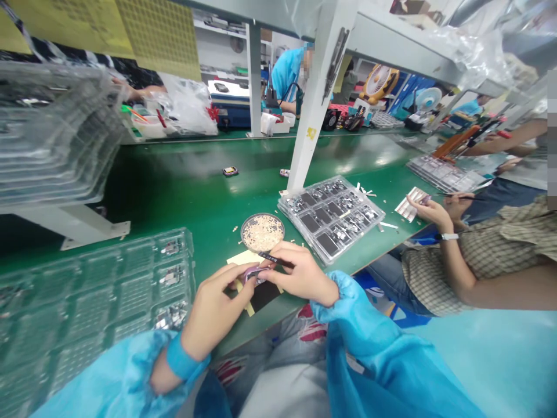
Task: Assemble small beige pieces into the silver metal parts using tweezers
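Observation:
My left hand is closed on a small purple-edged electronic device, gripping it between thumb and fingers. In my right hand are black tweezers with pale lettering, while its fingertips reach the right end of the device. Fingers cover much of the device and the tweezer tips. Beneath both hands lies a dark pad with pale yellow edges. Just beyond them is a round dish filled with tiny beige pieces.
Stacked clear trays of parts lie right of the dish. A larger clear tray spreads at left. A white post rises from the green bench. Another person's hand works at right. A small device lies farther back.

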